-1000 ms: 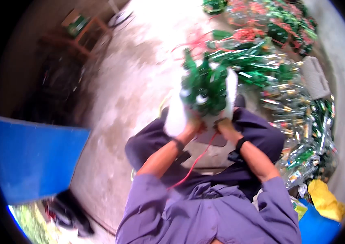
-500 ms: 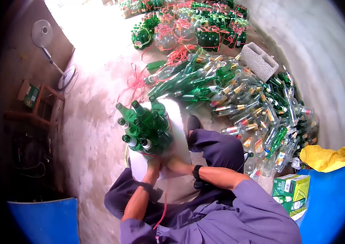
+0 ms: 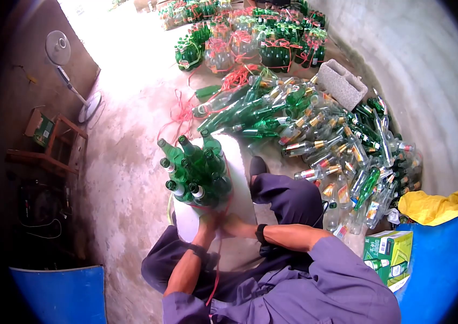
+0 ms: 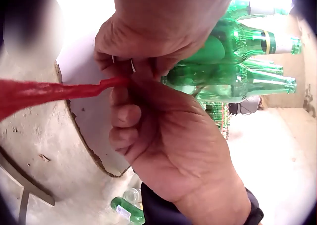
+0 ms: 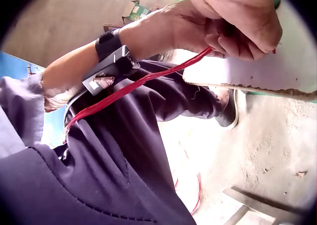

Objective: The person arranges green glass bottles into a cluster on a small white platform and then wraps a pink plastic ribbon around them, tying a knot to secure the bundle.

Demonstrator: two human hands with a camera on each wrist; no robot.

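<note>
Several green glass bottles (image 3: 194, 170) stand upright in a tight cluster on a white board (image 3: 242, 186) between the person's knees. Red plastic twine (image 5: 143, 81) goes round the cluster low down, and a length trails to the lap. At the near side of the bottles, the left hand (image 3: 208, 220) and right hand (image 3: 235, 225) meet. In the left wrist view the left hand (image 4: 168, 22) curls its fingers at the twine beside the bottles. The right hand (image 4: 178, 140) pinches the twine between thumb and curled fingers. The fingertips partly hide the crossing point.
Loose bottles (image 3: 315, 129) lie heaped at the right, a concrete block (image 3: 342, 83) behind them. Tied bottle bundles (image 3: 277, 51) stand at the back. A green carton (image 3: 388, 256) and yellow cloth (image 3: 434, 208) lie near right; a fan (image 3: 88, 105) stands far left.
The head view has swung to the right since a second ago, so the bottles appear farther left. Over the last half second both hands stay at the twine by the cluster, with only slight shifts.
</note>
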